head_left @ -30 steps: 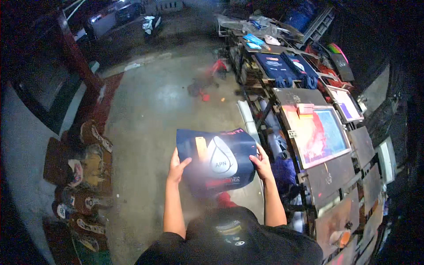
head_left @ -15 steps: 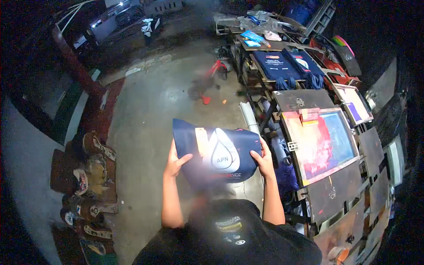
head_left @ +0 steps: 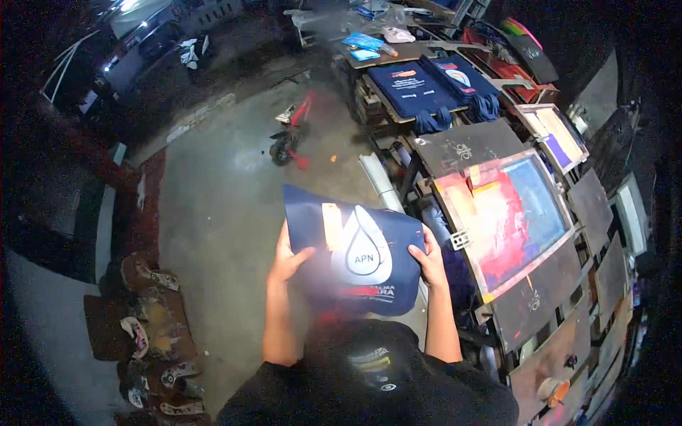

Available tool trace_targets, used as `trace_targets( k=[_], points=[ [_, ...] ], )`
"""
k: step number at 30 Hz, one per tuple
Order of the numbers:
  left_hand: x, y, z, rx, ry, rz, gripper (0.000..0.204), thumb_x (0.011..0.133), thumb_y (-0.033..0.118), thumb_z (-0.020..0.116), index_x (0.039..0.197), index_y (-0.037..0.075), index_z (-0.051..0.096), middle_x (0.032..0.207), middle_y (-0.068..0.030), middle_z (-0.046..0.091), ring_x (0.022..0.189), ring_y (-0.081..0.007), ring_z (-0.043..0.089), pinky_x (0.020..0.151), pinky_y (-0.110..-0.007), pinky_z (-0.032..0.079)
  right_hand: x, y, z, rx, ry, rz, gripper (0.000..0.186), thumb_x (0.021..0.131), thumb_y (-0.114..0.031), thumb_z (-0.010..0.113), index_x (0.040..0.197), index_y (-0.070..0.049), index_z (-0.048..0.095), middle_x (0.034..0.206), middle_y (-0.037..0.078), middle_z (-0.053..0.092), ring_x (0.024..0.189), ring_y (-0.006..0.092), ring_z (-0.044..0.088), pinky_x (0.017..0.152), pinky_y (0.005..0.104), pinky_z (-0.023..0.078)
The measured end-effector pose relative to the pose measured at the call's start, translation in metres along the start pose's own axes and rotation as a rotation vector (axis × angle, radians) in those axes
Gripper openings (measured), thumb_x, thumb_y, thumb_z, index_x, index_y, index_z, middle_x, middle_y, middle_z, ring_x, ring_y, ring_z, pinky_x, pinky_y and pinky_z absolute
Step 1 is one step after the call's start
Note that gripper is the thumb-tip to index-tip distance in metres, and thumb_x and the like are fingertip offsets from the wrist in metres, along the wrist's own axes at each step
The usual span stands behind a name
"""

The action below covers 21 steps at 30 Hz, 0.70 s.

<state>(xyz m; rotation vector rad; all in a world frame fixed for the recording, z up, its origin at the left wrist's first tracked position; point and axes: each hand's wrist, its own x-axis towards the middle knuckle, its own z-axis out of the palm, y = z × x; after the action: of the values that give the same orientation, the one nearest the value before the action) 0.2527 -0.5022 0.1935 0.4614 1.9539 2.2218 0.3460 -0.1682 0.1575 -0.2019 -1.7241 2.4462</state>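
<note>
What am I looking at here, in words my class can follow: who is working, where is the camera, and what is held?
No machine works here: these are a person's bare hands. A wide fisheye camera on that person's head looks down, so straight edges bend near the rim and a black shirt fills the bottom. The left hand and right hand grip a dark blue printed piece by opposite sides. On the right, a frame smeared red, pink and blue lies over dark boards; farther off lie two dark blue cloth items with strap-like ends.
</note>
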Motion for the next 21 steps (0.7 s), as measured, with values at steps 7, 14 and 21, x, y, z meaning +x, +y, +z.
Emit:
trace_targets(
  k=[7,14,21],
  points=[
    [0.071,-0.012,-0.028,-0.057,-0.005,0.006,0.096,0.071,0.001,0.074,0.153,0.000,0.025,0.147,-0.0100,0.042,0.135,-0.0202,0.040,0.115,-0.033,0.026,0.072,-0.005,0.017,-0.067,0.073,-0.002,0.074,0.080,-0.009,0.075,0.144,0.003,0.040,0.139,0.012,0.051,0.130,0.0218,0.046,0.111,0.0339,0.034],
    [0.107,0.003,-0.097,-0.013,0.080,0.032,0.094,0.071,-0.006,0.070,0.153,0.000,0.025,0.146,-0.0095,0.042,0.136,-0.0195,0.038,0.114,-0.033,0.027,0.137,0.020,0.074,-0.135,0.003,0.021,0.079,0.076,-0.006,0.079,0.144,0.001,0.040,0.139,0.009,0.050,0.131,0.0211,0.045,0.111,0.0342,0.033],
    [0.152,-0.020,-0.182,-0.160,0.181,-0.130,0.099,0.063,-0.009,0.067,0.153,0.003,0.027,0.143,-0.0078,0.047,0.132,-0.0204,0.044,0.113,-0.034,0.031,0.207,0.045,0.147,-0.131,-0.055,0.078,0.077,0.078,-0.004,0.078,0.144,0.000,0.039,0.133,0.008,0.055,0.124,0.0187,0.051,0.107,0.0330,0.038]
  ],
)
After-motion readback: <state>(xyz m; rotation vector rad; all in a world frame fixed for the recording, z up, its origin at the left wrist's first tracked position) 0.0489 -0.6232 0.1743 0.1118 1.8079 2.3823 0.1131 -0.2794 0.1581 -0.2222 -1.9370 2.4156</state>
